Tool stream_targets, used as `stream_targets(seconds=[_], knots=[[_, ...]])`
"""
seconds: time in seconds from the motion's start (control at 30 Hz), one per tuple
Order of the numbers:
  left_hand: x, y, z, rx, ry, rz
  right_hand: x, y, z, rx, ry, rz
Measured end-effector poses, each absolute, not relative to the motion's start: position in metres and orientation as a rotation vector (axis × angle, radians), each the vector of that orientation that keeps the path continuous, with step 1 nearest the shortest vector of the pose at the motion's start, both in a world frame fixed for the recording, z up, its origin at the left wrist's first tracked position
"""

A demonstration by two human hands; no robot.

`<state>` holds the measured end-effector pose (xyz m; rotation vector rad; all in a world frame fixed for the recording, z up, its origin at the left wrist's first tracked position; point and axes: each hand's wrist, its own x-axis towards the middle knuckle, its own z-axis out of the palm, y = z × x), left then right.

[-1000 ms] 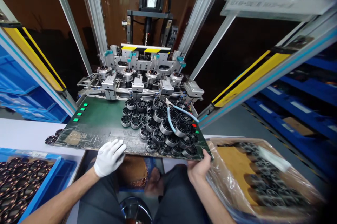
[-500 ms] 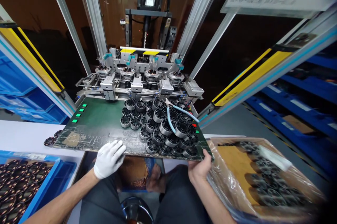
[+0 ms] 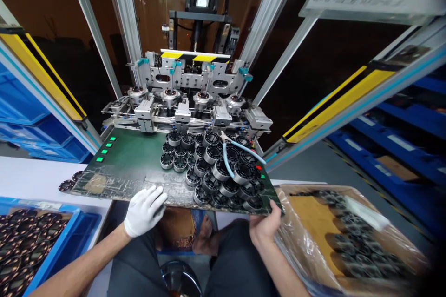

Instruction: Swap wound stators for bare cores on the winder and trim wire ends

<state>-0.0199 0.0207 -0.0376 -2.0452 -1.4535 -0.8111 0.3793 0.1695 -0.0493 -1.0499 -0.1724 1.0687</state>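
Note:
My left hand (image 3: 145,211), in a white glove, lies with its fingers stretched out on the front edge of the green worktop (image 3: 135,157). My bare right hand (image 3: 266,225) grips the worktop's front right corner, thumb on top and fingers hidden underneath. Between the hands, stacked ring-shaped motor stators (image 3: 211,181) with black slotted insides and metal rims cover the right half of the worktop. Light-blue-handled pliers (image 3: 228,160) lie spread on top of the stack. Behind stands a winding machine (image 3: 188,81) with several round stations holding wound parts.
At the left, a blue bin (image 3: 69,236) holds copper-wound stators (image 3: 28,241); a few more lie on the white table (image 3: 21,174). A plastic-lined carton (image 3: 296,241) with bare stators stands at the right. Yellow light-curtain posts (image 3: 331,104) flank the machine. Blue shelves (image 3: 383,143) stand beyond.
The machine's plate with the striped bar and teal clamps has risen above the round stations. Both hands stay where they were. The view has shifted slightly.

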Motion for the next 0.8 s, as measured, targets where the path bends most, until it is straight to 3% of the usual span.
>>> stream_targets(seconds=[0.8], knots=[[-0.0196,0.0210,-0.0389,-2.051,-1.456,-0.830,0.3823,0.1729,-0.0564,-1.003,-0.164,1.045]])
